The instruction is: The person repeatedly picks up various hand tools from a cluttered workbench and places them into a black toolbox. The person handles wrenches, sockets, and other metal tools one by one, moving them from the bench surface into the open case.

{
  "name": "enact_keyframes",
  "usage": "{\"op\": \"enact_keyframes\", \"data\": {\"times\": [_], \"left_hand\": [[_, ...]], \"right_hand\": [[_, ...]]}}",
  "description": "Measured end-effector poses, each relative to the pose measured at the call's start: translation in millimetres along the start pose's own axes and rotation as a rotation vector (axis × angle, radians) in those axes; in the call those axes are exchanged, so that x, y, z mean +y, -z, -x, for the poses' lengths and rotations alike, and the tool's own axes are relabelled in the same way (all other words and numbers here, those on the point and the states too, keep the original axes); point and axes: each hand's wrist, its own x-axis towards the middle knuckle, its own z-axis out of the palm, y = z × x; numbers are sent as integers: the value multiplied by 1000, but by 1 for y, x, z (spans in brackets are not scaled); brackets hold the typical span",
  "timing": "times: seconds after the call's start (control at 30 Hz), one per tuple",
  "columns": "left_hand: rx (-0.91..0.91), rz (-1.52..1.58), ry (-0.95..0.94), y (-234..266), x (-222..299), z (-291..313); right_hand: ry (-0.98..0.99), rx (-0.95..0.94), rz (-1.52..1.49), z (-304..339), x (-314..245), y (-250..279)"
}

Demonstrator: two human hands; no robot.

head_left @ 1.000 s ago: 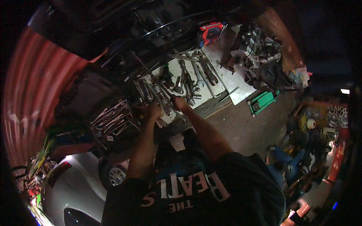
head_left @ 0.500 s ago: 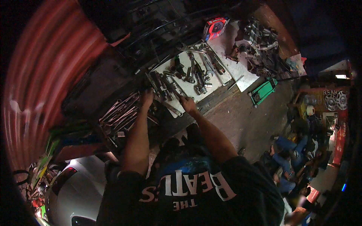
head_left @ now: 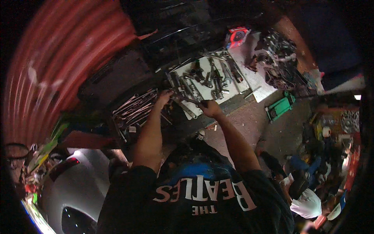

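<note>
My right hand (head_left: 211, 109) is closed around one end of a long dark metal hand tool (head_left: 189, 100), held slantwise over the near edge of a white board (head_left: 233, 96). At the tool's other end is my left hand (head_left: 163, 98), its fingers bent around that end; dim light blurs them, and the tool's exact kind is unclear. On the board lie several wrenches, sockets and ratchet-like tools, among them a bright open-ended wrench (head_left: 227, 74). Left of my left hand, a heap of wrenches (head_left: 136, 107) lies on the dark bench.
A red box (head_left: 237, 37) and a greasy engine part (head_left: 276, 54) sit at the back right. A green floor jack (head_left: 279, 106) stands on the floor. A silver car (head_left: 83, 183) is at the lower left. People, one in a white shirt (head_left: 307, 202), are at the lower right.
My right hand has drawn back from the board with the tool, which now spans between both hands. The whole view has shifted, and a person in white has come into sight at the lower right.
</note>
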Motion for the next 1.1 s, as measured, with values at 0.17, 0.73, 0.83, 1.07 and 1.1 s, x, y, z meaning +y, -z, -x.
{"op": "enact_keyframes", "data": {"times": [0.17,0.73,0.83,1.07,1.1], "left_hand": [[361,-213,-189,-13,-46,11],[619,-504,-15,128,-127,118],[760,-560,27,143,-134,144],[672,-561,203,202,-220,147],[638,-599,191,200,-224,145]], "right_hand": [[-25,-143,30,-7,13,-10],[529,-197,678,-106,-84,-124],[406,-250,512,-106,-126,-158],[325,-245,716,-109,-158,-236],[283,-265,700,-105,-154,-241]]}}
